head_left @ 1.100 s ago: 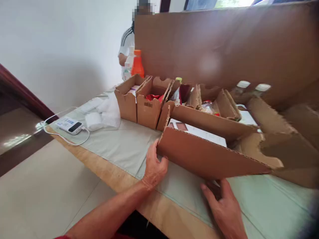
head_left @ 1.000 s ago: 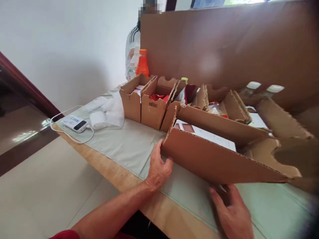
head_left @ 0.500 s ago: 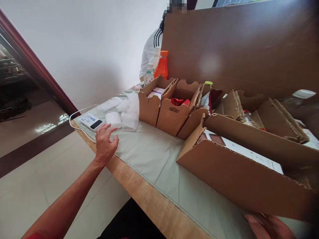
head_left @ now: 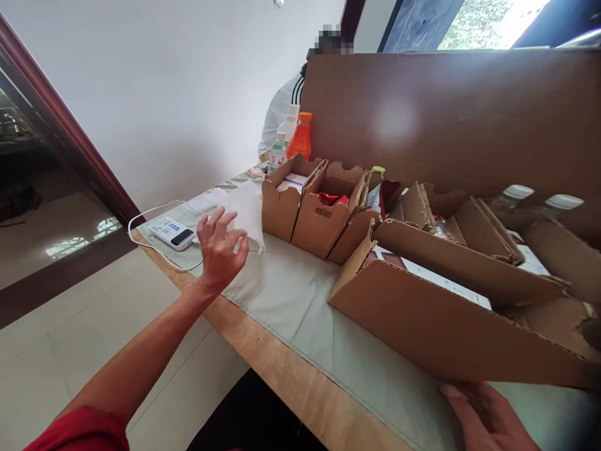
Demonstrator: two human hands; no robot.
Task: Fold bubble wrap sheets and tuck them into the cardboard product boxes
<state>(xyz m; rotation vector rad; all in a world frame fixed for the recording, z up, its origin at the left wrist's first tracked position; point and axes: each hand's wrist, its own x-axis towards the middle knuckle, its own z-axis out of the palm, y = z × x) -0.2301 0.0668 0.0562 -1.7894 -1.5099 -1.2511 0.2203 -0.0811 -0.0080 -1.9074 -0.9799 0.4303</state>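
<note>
My left hand is raised above the near edge of the cloth-covered table, its fingers bent and apart, with nothing visible in them. Behind its fingers lie translucent plastic wraps. To its left is a white device with a dark screen and a white cable. My right hand is at the bottom right, open, by the lower edge of a long cardboard box. Some of its fingertips are hidden near that edge. A white carton lies inside the box.
Cardboard bins with small packages stand in a row behind the long box. An orange bottle and paler bottles are at the back. A tall cardboard panel rises behind them. A person in a white sleeve is beyond the table.
My left hand has moved right and slightly up, away from the device. The plastic wraps have shifted and look smoother. My right hand shows more, and the view has tilted up.
</note>
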